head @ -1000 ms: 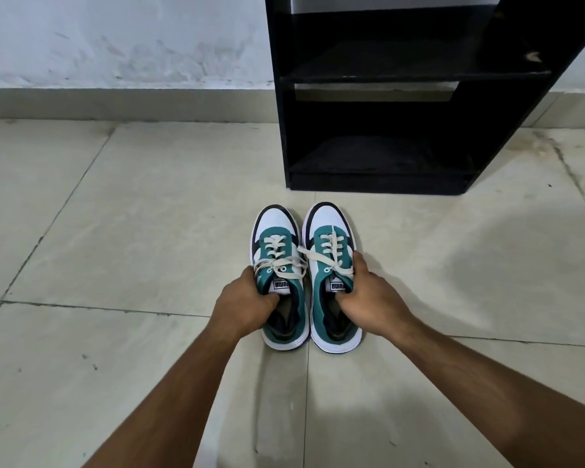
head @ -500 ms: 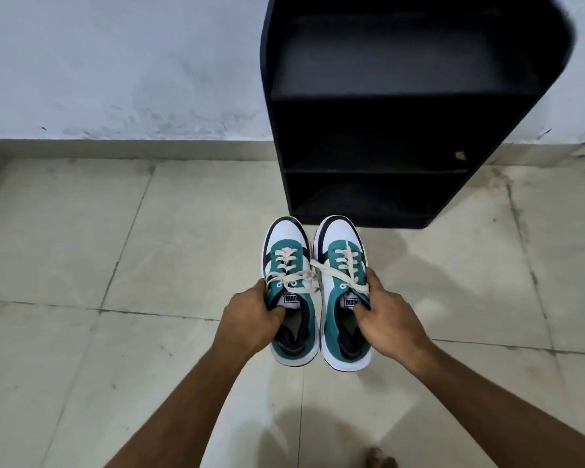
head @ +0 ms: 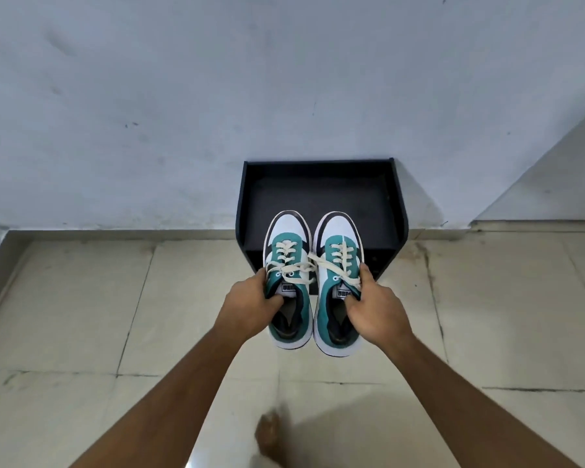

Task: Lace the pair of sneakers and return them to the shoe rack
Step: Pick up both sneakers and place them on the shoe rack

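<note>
Two teal-and-white laced sneakers with cream laces are held side by side in the air, toes pointing to 12 o'clock over the front edge of the black open-topped wooden shoe rack (head: 318,184), which stands against the pale grey painted wall (head: 149,96) at 12 o'clock; the left sneaker (head: 286,255) sits at 9 o'clock of the right sneaker (head: 338,251), just beside it, with loose lace ends crossing between them. The left hand (head: 250,305) is clamped on the left sneaker's outer collar, thumb tucked inside the opening; the right hand (head: 375,312) grips the right sneaker the same way. Below lies a floor of large beige tiles (head: 81,315) with dark grout lines. At 6 o'clock one blurred bare foot (head: 269,437) shows on the floor. Nothing stands between the sneakers and the rack's top shelf. Counted: two sneakers, two hands, one rack, one foot
</note>
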